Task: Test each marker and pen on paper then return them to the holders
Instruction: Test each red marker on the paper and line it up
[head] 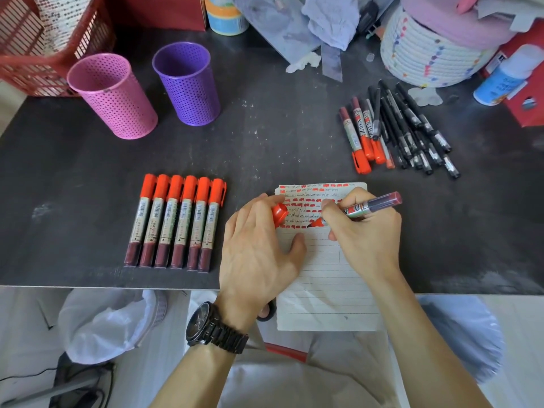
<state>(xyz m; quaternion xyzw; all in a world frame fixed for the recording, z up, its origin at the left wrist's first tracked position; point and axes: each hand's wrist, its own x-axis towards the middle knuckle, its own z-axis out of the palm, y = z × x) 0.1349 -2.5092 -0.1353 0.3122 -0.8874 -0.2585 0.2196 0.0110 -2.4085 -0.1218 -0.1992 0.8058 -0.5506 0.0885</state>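
- Testing is the step in hand: left hand point(259, 248) rests on the paper point(323, 278), fingers curled round the orange cap point(279, 214).
- Right hand point(365, 231) pinches the uncapped marker point(371, 206), tip on the paper.
- Next calls for recapping (probably), then joining the tested row point(173, 222).
- Pink holder point(113, 95) and purple holder point(188, 83) stand well apart at the tabletop's back left; the untested pile point(400, 131) lies at the right, with nothing in between.

Dark table point(265, 136) with markers point(176, 222), paper point(323, 278), two holders point(114, 95).

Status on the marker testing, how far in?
Apparently done: six capped markers lined up beside the paper. In hand: right hand marks with an uncapped marker; left hand holds its cap. Left: the pile; both holders look empty.
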